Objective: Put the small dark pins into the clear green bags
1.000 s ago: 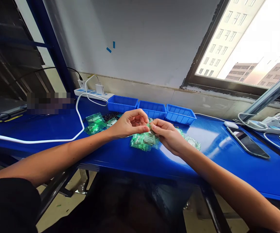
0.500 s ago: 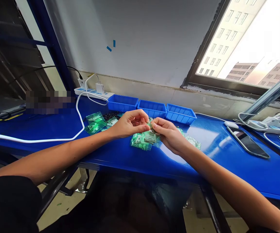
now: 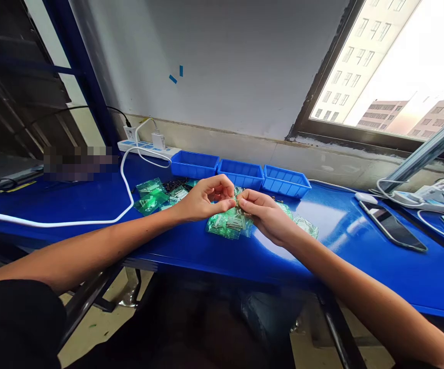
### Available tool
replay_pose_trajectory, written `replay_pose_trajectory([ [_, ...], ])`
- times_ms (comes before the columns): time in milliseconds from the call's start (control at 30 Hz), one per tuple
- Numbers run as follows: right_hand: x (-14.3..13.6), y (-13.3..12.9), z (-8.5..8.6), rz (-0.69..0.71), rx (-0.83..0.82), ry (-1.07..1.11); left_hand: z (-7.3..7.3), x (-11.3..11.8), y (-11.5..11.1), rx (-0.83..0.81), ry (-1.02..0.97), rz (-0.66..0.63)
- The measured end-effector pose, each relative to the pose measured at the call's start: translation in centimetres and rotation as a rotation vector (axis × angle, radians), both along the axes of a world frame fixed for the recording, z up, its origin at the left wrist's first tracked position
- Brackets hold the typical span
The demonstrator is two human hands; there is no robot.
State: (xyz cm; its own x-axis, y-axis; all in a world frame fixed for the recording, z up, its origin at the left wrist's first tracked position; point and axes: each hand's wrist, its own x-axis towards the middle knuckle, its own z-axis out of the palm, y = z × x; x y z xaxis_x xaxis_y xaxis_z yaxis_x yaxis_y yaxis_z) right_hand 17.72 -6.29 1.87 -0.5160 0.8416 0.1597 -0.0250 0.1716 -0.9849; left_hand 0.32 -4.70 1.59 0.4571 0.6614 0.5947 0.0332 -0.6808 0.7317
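Observation:
My left hand (image 3: 210, 199) and my right hand (image 3: 264, 211) meet fingertip to fingertip over the table, each with thumb and forefinger pinched. What lies between the fingertips is too small to make out. Right below them, green clear plastic bags (image 3: 224, 228) with small metal parts inside lie in a pile. More green bags (image 3: 150, 197) rest to the left of my left hand, and another bag (image 3: 307, 225) lies past my right wrist. Dark small screws or similar pieces (image 3: 174, 183) are heaped behind my left hand, partly hidden.
Three blue bins, a left bin (image 3: 195, 166), a middle bin (image 3: 241, 177) and a right bin (image 3: 286, 184), line the wall. A white cable (image 3: 72, 224) runs from a power strip (image 3: 148, 149) across the blue table (image 3: 345, 266). A phone (image 3: 393, 225) lies at the right.
My right hand's fingertips have shifted slightly left, closer to the left fingertips. The bags and bins stay where they were.

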Motion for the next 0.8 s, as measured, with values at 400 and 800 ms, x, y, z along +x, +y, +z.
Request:
replay_pose_trajectory([
  [400,-0.19,-0.09,-0.06,0.022,-0.005,0.002,-0.11,0.03,-0.24,0.068,0.031,0.034],
  [800,0.21,0.13,-0.01,-0.092,0.381,-0.212,-0.11,0.19,-0.27,-0.053,0.026,-0.034],
])
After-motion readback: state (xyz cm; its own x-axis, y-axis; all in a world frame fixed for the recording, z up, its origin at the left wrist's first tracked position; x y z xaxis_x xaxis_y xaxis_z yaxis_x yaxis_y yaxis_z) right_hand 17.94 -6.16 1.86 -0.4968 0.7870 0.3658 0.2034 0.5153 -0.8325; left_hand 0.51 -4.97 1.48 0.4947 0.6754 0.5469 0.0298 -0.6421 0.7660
